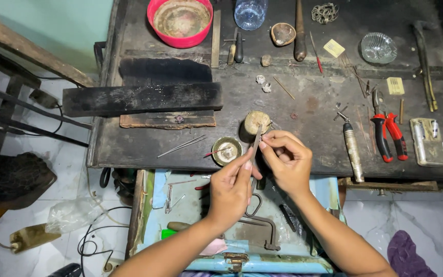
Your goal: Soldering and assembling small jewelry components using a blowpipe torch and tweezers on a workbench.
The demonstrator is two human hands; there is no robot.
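My left hand (230, 187) grips the lower end of a slim metal file (256, 141) that slants up toward a small wooden peg block (255, 123) at the bench edge. My right hand (285, 161) is pinched near the file's upper part, holding a tiny piece too small to make out. A small brass dish (226, 150) with a red-tipped pick sits just left of my hands. Thin metal needles (183, 145) lie further left on the dark workbench (308, 102).
Red-handled pliers (388, 134), a metal-handled tool (353, 149), a red bowl (180, 21), a glass bottle (250, 12), a clear glass dish (378, 47) and charred black blocks (142, 97) sit on the bench. A blue open drawer (242, 225) below holds a saw frame and tweezers.
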